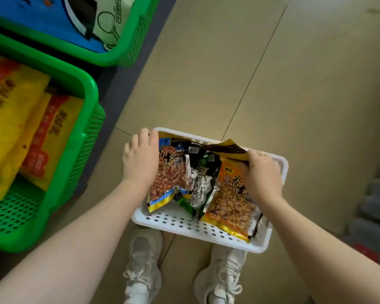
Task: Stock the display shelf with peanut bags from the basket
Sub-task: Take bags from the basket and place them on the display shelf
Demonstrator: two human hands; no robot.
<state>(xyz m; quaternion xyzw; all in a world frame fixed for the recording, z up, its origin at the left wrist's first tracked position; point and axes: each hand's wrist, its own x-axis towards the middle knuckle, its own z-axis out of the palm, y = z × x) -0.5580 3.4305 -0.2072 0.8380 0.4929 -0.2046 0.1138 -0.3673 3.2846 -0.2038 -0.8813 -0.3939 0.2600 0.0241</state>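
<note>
- A white perforated basket (184, 224) sits on the floor just in front of the person's two pale sneakers (144, 266); every place below is given relative to this basket.
- The floor (272, 84) around it is tan and smooth, cut by thin dark seams that run diagonally away from the basket's far side.
- Inside the basket lies a loose heap of peanut bags: a blue-and-gold bag (170, 174) with a clear window of reddish peanuts at its left side, an orange bag (228, 205) at its right side, and crumpled silver and green packets (201, 187) between them.
- The left hand (140, 159) rests at the basket's left edge, fingers curled over the top of the blue-and-gold bag, gripping it.
- The right hand (263, 170), a ring on one finger, is closed on the upper edge of the orange bag at the basket's right side; a dark, gold-edged flap (226, 148) lifts up just beside its fingertips.
- Left of the basket, raised above the floor, a green plastic bin (83, 150) of the display shelf holds yellow-and-red bags (31, 128) standing on edge, with bare green perforated bottom showing at its near end.
- Farther off and still to the left, a second green bin (127, 47) holds blue and white packaging (53, 23).
- A dark grey strip (127, 88) runs along the floor between the bins and the basket.
- Right of the basket, blurred grey shapes (377, 205) fill the frame's edge; what they are cannot be told.
</note>
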